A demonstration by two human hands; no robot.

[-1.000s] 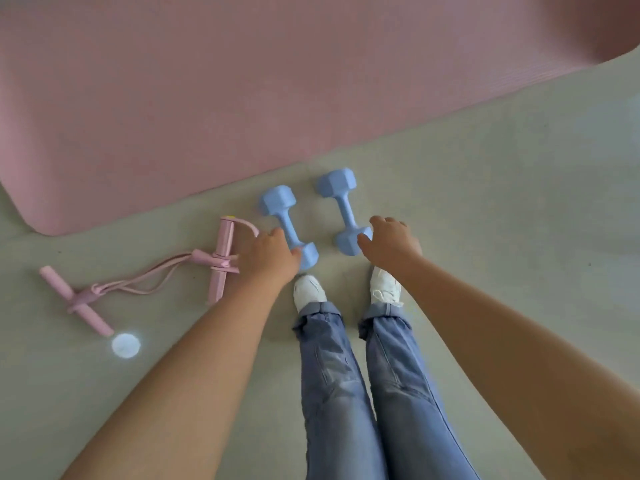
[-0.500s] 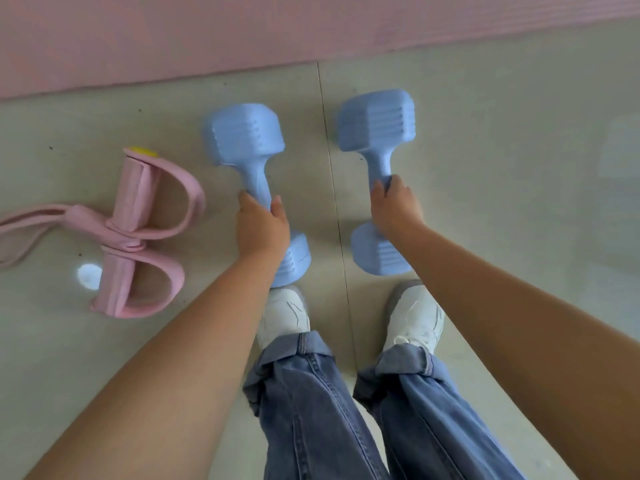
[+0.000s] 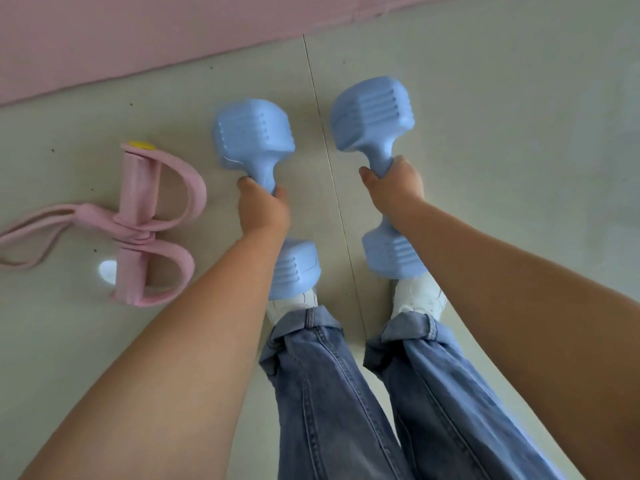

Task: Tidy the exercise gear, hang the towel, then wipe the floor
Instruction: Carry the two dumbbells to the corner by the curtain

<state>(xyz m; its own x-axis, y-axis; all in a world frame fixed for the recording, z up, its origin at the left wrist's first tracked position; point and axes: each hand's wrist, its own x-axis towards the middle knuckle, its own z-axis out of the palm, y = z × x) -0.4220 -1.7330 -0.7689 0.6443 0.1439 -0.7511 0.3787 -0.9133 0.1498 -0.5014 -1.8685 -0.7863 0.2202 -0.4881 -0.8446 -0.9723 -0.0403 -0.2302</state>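
Note:
Two light blue dumbbells are in my hands above the pale floor. My left hand grips the handle of the left dumbbell, whose lower head shows beside my wrist. The handle of the right dumbbell is gripped by my right hand. A pink pedal resistance band with foot loops lies on the floor to the left. The pink exercise mat stretches across the top of the view.
My legs in blue jeans and white shoes stand just below the dumbbells. A tile seam runs between the two dumbbells. A bright light spot shows on the floor beside the band.
My hands went from touching the dumbbells on the floor to gripping their handles. Both dumbbells now appear larger and lifted toward me.

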